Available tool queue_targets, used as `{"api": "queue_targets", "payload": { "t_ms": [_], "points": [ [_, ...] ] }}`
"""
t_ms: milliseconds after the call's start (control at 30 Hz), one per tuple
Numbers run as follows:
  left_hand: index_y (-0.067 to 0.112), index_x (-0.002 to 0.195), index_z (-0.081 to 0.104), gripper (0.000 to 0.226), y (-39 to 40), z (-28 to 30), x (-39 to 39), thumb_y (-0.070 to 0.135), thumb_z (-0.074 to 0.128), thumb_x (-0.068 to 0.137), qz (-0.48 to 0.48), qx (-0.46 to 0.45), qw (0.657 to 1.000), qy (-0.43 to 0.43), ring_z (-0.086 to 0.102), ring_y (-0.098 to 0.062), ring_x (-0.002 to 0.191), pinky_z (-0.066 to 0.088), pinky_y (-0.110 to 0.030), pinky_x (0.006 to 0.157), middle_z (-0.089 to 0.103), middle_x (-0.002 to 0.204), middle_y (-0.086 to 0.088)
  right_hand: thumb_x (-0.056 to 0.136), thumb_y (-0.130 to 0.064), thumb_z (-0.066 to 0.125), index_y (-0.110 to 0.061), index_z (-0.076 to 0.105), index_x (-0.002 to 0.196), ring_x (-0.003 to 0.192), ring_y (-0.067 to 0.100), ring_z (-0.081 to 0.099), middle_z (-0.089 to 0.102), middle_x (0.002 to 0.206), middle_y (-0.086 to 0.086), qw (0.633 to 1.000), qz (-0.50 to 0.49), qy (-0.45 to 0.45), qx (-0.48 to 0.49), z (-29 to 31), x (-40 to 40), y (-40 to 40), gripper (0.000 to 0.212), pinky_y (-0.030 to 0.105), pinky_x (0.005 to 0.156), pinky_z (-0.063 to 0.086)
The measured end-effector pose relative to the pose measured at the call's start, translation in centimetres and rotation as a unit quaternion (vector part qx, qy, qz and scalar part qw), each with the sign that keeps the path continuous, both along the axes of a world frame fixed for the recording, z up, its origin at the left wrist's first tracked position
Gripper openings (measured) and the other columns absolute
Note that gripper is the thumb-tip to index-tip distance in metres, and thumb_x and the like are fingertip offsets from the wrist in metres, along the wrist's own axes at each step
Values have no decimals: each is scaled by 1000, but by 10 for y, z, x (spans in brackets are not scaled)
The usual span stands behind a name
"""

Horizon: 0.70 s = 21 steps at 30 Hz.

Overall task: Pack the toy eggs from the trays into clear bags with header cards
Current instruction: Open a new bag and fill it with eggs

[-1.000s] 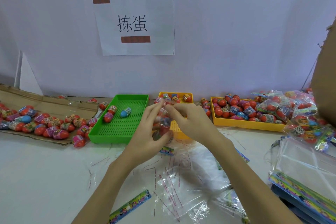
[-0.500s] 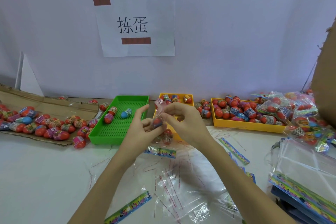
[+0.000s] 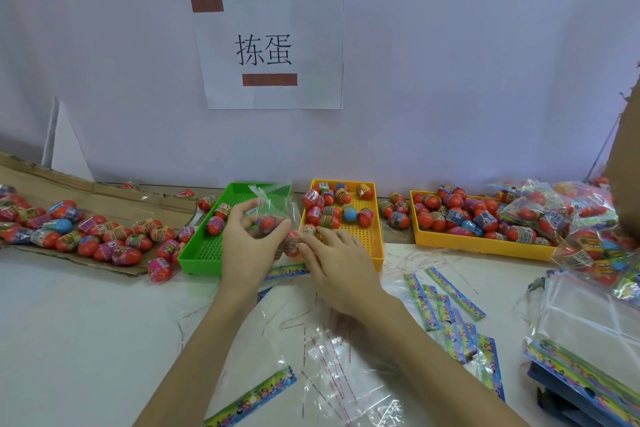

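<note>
My left hand (image 3: 247,246) holds a clear bag (image 3: 273,206) with toy eggs inside, its mouth standing up in front of the green tray (image 3: 204,253). My right hand (image 3: 337,265) grips a red toy egg (image 3: 292,243) right beside the bag, at the near left corner of the small yellow tray (image 3: 375,236). The green tray holds two or three eggs; the small yellow tray holds several. A larger yellow tray (image 3: 481,243) on the right is full of eggs.
Loose eggs lie on flattened cardboard (image 3: 104,198) at left. Filled bags (image 3: 581,218) pile at the right. Header cards (image 3: 446,302), empty clear bags (image 3: 332,364) and red-striped tape strips litter the white table in front. A stack of carded bags (image 3: 588,340) sits at lower right.
Both hands dropped toward the trays. My right hand left the bag's mouth and now grips a red egg by the small yellow tray; the left still holds the bag.
</note>
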State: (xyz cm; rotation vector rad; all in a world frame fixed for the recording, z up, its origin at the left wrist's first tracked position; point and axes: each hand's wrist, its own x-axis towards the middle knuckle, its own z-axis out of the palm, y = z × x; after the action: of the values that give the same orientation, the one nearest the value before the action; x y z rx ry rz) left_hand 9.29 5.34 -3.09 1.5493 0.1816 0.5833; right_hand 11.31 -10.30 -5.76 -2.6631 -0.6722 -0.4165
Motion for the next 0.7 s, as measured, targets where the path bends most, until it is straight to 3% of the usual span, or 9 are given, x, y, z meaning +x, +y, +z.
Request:
{"api": "queue_targets", "payload": {
  "t_ms": [233,333,433,500,633,700],
  "points": [
    [23,125,64,41,0,1,0,27,83,89,-3,-22,1000,-7,77,-13,80,59,-23,57,74,102,-3,109,-43,38,-31,61,128,107,12,53,61,121,-7,995,2,25,98,1,3,-3,32,32,92,47],
    [20,123,66,38,0,1,-1,24,83,90,13,-20,1000,-17,76,-11,79,59,-20,59,74,97,-2,108,-38,44,-27,63,117,97,11,56,58,114,-6,991,15,23,135,0,4,-4,23,35,83,53],
    [22,122,66,36,2,0,0,26,82,90,28,-12,999,-14,76,-17,87,63,-29,69,73,102,-4,104,-30,57,-21,65,111,95,11,59,57,115,-5,983,16,28,183,1,8,-6,14,33,83,56],
    [23,119,67,33,3,0,0,26,82,90,37,-9,999,-16,76,-15,82,64,-36,72,74,98,-3,100,-29,64,-22,65,111,96,10,59,58,115,-6,979,15,36,199,3,10,-8,13,31,85,56],
    [23,112,67,28,5,-2,1,23,83,89,55,9,998,-23,67,-12,63,62,-41,68,71,84,-1,104,-42,52,-35,60,123,109,10,57,60,126,-10,992,39,34,112,3,7,-7,22,31,89,53],
    [23,108,66,26,6,-4,1,22,83,89,60,21,998,-25,64,-7,58,60,-40,65,70,77,0,106,-42,47,-34,60,127,112,12,54,61,129,-9,997,45,17,57,1,6,-6,27,33,93,50]
  ]
}}
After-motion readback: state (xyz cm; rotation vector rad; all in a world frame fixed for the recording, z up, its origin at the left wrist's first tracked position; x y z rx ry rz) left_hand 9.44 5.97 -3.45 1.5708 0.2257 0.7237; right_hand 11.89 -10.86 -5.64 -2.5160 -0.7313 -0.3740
